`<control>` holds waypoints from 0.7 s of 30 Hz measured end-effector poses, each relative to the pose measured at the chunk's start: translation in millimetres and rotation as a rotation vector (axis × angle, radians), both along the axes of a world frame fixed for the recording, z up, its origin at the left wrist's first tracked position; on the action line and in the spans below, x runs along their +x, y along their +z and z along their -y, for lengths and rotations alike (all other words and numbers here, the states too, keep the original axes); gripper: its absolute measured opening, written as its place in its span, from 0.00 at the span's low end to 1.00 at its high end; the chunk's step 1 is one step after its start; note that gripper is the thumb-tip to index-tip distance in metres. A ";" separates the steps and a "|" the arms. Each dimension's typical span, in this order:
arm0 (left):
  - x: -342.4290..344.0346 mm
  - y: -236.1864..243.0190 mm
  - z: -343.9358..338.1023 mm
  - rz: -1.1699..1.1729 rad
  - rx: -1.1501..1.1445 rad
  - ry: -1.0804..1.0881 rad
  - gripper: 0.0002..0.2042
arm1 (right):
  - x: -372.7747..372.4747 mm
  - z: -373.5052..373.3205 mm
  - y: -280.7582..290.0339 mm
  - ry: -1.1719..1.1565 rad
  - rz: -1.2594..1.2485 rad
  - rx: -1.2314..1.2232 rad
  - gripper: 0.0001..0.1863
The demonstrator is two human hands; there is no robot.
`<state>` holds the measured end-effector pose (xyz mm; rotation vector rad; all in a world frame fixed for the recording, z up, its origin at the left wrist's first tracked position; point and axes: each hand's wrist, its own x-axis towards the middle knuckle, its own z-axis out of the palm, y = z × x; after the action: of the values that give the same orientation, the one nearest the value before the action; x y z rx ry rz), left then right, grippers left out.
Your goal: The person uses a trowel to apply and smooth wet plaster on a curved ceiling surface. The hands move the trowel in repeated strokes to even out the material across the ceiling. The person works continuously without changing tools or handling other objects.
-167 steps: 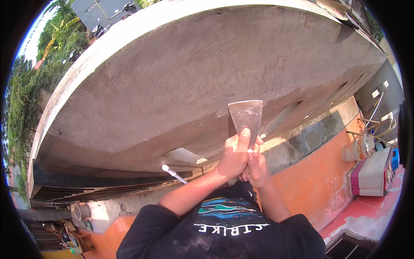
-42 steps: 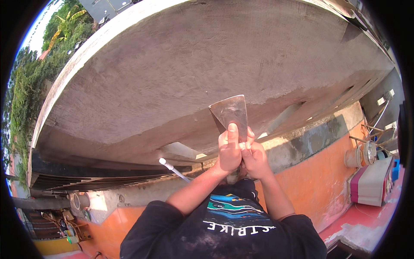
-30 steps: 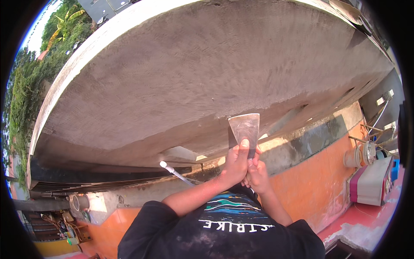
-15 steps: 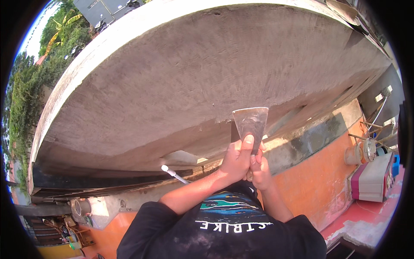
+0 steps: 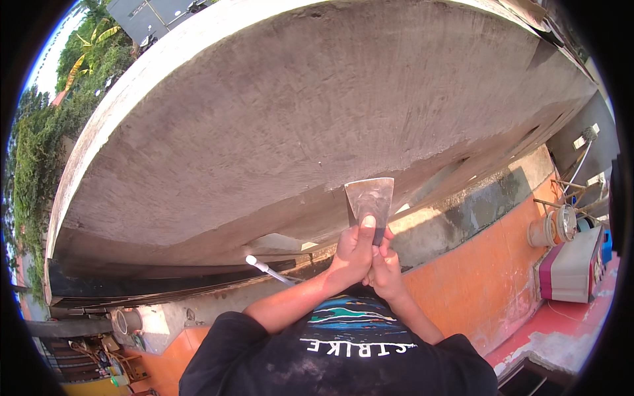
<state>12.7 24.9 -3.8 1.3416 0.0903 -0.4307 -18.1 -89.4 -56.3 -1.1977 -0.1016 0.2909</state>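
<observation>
My left hand (image 5: 355,254) is closed on a wide metal scraper (image 5: 366,195), its thumb lying along the blade, which points up toward the rough grey plastered surface (image 5: 277,119). My right hand (image 5: 386,267) is closed just below and right of the left one, wrapped on the scraper's lower part; the handle is hidden by my fingers. Whether the blade touches the plaster I cannot tell. A pale pipe with a white end (image 5: 254,263) sticks out left of my left forearm.
An orange wall (image 5: 449,284) runs below the plastered surface. At the right are buckets (image 5: 564,224), wooden poles and a white-and-magenta box (image 5: 569,267). A pale edge (image 5: 99,138) borders the plaster, with trees (image 5: 36,165) beyond. Cluttered objects (image 5: 99,356) sit at lower left.
Both hands and the scraper have shifted slightly down and left over the last half second. Across the earlier frames the blade moved up and down, held by both hands throughout.
</observation>
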 end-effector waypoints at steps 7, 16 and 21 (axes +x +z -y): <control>-2.3 -7.0 7.3 0.097 -0.049 0.046 0.29 | -1.9 7.3 -4.3 0.014 -0.016 -0.053 0.20; 1.9 -4.0 5.6 0.079 0.016 0.063 0.29 | 3.7 2.2 2.4 0.002 -0.068 -0.049 0.19; 22.8 26.7 7.9 0.354 0.054 0.042 0.28 | 14.7 -12.1 25.7 -0.126 0.041 0.111 0.20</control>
<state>35.5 17.0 22.9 1.4479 -0.1641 -0.1516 -3.4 -77.3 -30.6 -1.0947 -0.0765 0.1482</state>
